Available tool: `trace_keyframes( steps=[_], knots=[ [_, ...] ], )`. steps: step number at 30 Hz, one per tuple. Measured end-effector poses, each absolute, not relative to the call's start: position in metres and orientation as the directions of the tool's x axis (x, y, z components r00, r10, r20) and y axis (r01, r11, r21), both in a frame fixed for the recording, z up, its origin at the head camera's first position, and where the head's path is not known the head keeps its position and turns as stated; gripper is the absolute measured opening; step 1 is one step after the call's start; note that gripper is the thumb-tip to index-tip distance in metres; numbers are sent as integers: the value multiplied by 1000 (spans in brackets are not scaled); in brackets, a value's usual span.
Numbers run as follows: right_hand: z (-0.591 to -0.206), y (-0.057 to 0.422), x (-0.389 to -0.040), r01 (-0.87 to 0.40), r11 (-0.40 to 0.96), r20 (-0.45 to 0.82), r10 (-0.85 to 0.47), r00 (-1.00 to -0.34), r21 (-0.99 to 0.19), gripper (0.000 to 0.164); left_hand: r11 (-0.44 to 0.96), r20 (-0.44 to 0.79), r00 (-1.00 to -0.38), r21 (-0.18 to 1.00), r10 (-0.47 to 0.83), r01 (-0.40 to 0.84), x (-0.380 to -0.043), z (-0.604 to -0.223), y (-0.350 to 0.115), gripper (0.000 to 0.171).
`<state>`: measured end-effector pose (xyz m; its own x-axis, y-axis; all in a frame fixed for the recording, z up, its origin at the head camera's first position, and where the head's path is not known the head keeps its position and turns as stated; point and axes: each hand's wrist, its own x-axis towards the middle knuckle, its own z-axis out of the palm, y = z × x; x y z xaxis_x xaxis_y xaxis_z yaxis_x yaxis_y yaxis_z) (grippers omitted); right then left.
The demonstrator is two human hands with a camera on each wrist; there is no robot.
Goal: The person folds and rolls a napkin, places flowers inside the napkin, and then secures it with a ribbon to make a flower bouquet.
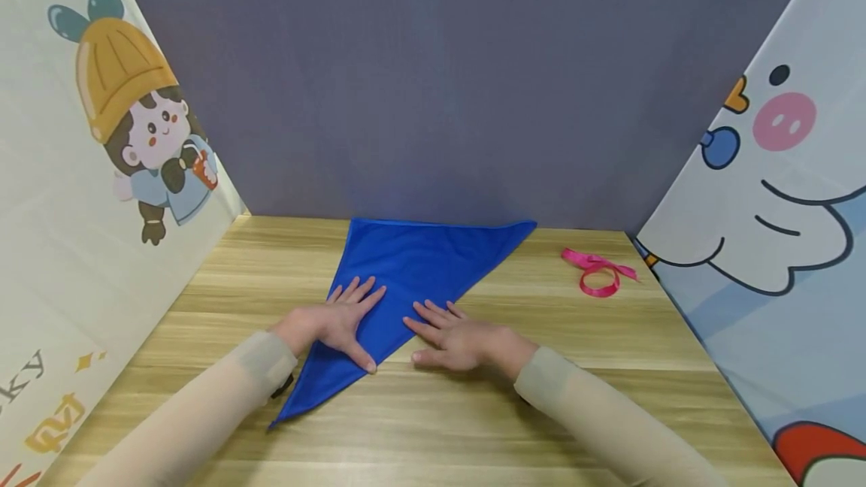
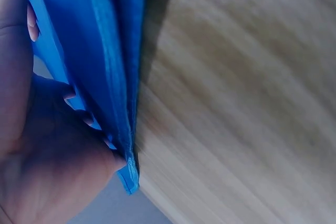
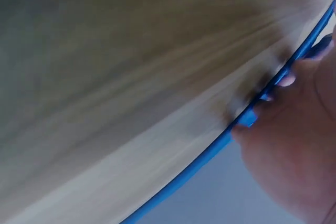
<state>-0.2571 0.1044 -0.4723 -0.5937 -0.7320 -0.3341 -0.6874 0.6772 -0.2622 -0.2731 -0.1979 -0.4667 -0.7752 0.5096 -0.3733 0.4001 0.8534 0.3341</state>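
Note:
A blue cloth [image 1: 419,258], folded to a triangle, lies on the wooden table with one long edge running from lower left to upper right. My left hand [image 1: 341,324] rests on its left part, fingers spread and straight, thumb at the long edge. On that same edge, further right, my right hand [image 1: 452,337] lies with its fingertips on the cloth and its thumb over the wood. The left wrist view shows layered hems of the cloth [image 2: 113,77] beside the palm. In the right wrist view the edge of the cloth [image 3: 189,169] passes under the fingers.
A pink ribbon [image 1: 598,280], partly looped, lies on the table at the right. A grey panel [image 1: 433,81] stands along the back edge of the table. Printed panels with cartoon figures flank the left [image 1: 40,194] and right [image 1: 812,337] sides.

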Motion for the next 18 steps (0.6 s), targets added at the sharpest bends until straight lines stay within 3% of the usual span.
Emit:
trace_keyframes(
  steps=[11,18],
  knots=[
    [-472,90,-266,-390,891,-337,-450,-827,-231,102,854,-374,-776,336,508,397,-272,-466,-200,151],
    [-474,84,-275,-274,946,-354,-319,-879,-174,110,849,-370,-773,337,516,406,-273,-467,-199,150]
  ],
)
